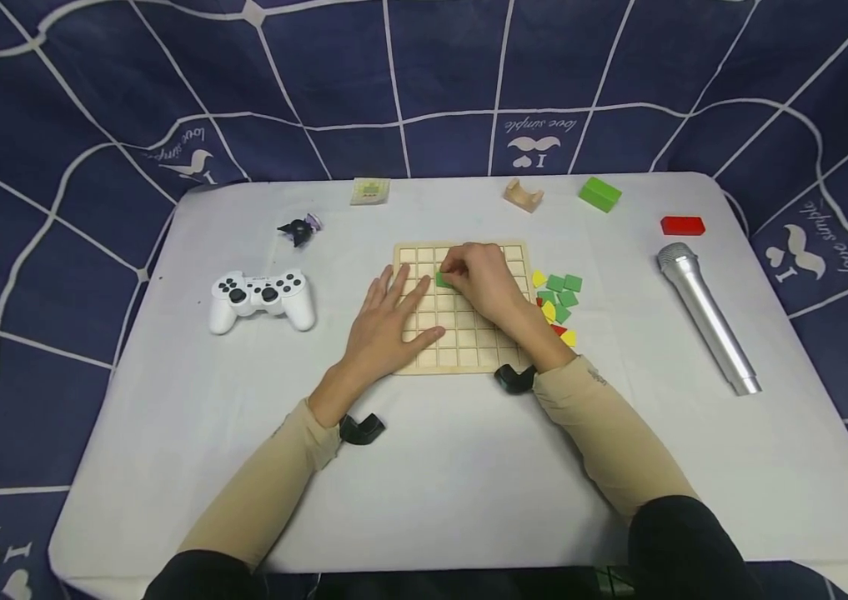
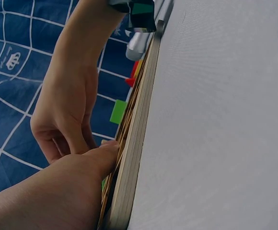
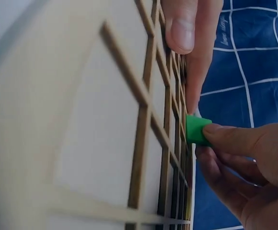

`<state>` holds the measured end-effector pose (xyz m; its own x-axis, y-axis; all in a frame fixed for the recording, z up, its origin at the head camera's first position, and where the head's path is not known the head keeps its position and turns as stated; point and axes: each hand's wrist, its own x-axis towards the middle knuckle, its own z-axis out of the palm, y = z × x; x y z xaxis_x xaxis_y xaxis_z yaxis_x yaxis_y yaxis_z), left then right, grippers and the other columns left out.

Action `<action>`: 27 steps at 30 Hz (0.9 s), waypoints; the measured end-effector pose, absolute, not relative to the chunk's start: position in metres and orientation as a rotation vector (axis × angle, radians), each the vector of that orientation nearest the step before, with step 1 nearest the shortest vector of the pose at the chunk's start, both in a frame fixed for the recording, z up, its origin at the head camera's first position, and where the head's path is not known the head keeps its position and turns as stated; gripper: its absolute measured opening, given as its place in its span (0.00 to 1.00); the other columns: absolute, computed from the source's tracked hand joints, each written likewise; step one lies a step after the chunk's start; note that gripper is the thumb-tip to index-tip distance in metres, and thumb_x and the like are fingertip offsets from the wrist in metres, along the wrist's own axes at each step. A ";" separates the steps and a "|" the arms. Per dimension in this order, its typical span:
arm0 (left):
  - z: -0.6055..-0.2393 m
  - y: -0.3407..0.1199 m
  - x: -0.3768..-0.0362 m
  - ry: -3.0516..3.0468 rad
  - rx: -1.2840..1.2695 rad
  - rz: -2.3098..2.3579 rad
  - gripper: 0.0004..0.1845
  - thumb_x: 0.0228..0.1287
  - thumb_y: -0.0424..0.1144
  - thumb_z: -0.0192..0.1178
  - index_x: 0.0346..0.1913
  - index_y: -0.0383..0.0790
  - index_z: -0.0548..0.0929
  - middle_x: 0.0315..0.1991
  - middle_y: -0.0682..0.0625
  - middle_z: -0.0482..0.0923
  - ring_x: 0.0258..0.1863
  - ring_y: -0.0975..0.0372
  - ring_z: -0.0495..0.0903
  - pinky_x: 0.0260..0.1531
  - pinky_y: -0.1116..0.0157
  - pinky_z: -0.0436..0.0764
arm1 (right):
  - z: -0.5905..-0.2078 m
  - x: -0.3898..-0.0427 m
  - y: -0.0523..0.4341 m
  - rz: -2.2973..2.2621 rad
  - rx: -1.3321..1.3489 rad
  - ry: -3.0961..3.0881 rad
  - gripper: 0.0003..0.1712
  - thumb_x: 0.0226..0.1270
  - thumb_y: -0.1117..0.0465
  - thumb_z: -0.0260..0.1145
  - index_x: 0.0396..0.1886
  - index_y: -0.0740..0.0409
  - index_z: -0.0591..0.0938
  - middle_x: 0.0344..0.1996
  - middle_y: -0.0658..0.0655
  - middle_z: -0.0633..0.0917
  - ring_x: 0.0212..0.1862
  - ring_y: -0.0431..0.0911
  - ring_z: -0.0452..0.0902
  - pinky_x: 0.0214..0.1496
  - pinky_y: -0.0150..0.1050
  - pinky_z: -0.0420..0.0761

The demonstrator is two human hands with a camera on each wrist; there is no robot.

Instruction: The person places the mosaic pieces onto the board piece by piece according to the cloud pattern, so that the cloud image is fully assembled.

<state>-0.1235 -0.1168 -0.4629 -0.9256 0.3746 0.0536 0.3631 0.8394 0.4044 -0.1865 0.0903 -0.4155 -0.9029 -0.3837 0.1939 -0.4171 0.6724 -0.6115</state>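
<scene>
A square wooden grid board (image 1: 461, 360) lies on the white table. My left hand (image 1: 384, 329) rests on the board's left side with fingers spread and thumb near the lower middle. Over the board's upper part, my right hand (image 1: 489, 282) pinches a small green square tile (image 3: 196, 129) between thumb and fingers, at the grid's surface. Only part of that tile shows in the head view. Beside the board's right edge lie several loose tiles: green tiles (image 1: 569, 297), yellow tiles (image 1: 539, 278) and red tiles (image 1: 559, 330). The left wrist view shows the board edge-on.
To the left are a white game controller (image 1: 262, 298) and a small black figure (image 1: 299, 230). Along the back lie a pale yellow packet (image 1: 370, 191), a curved wooden block (image 1: 524, 196) and a green block (image 1: 599, 194). A red block (image 1: 682, 226) and silver microphone (image 1: 709, 321) lie right.
</scene>
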 end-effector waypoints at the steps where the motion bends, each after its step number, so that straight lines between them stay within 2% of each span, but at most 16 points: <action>1: -0.462 -0.117 -0.124 2.986 0.598 0.650 0.47 0.72 0.71 0.54 0.85 0.55 0.56 0.88 0.44 0.41 0.87 0.48 0.35 0.86 0.52 0.38 | -0.416 -0.186 0.091 1.048 0.680 -2.828 0.03 0.68 0.66 0.75 0.36 0.63 0.91 0.33 0.57 0.91 0.35 0.47 0.85 0.41 0.42 0.86; 5: -0.462 -0.117 -0.124 2.989 0.600 0.654 0.47 0.72 0.71 0.55 0.85 0.54 0.56 0.88 0.44 0.41 0.87 0.48 0.35 0.86 0.52 0.38 | -0.418 -0.184 0.092 1.010 0.694 -2.840 0.03 0.69 0.66 0.75 0.38 0.62 0.92 0.37 0.57 0.91 0.39 0.49 0.86 0.45 0.43 0.86; 12: -0.462 -0.116 -0.125 2.989 0.608 0.665 0.47 0.71 0.71 0.56 0.85 0.53 0.57 0.88 0.43 0.42 0.87 0.48 0.36 0.86 0.53 0.38 | -0.419 -0.175 0.095 0.699 0.799 -2.836 0.07 0.70 0.66 0.74 0.43 0.62 0.94 0.43 0.59 0.90 0.50 0.53 0.86 0.58 0.46 0.86; 19: -0.461 -0.115 -0.126 2.993 0.610 0.666 0.47 0.71 0.71 0.56 0.85 0.54 0.57 0.87 0.43 0.42 0.87 0.48 0.35 0.86 0.53 0.37 | -0.412 -0.161 0.111 0.624 0.845 -2.834 0.05 0.69 0.67 0.74 0.40 0.60 0.94 0.41 0.59 0.90 0.49 0.53 0.85 0.56 0.47 0.87; 27: -0.462 -0.115 -0.125 2.989 0.601 0.681 0.47 0.70 0.70 0.57 0.85 0.53 0.58 0.87 0.43 0.42 0.87 0.48 0.36 0.86 0.53 0.36 | -0.401 -0.160 0.163 0.914 0.583 -2.796 0.07 0.65 0.69 0.77 0.42 0.63 0.93 0.43 0.61 0.92 0.45 0.55 0.88 0.51 0.50 0.89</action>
<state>-0.1249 -0.1147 -0.4621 -0.9258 0.3719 0.0672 0.3644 0.8310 0.4204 -0.1603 0.1631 -0.4009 -0.9146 -0.3176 0.2504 -0.4042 0.7398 -0.5379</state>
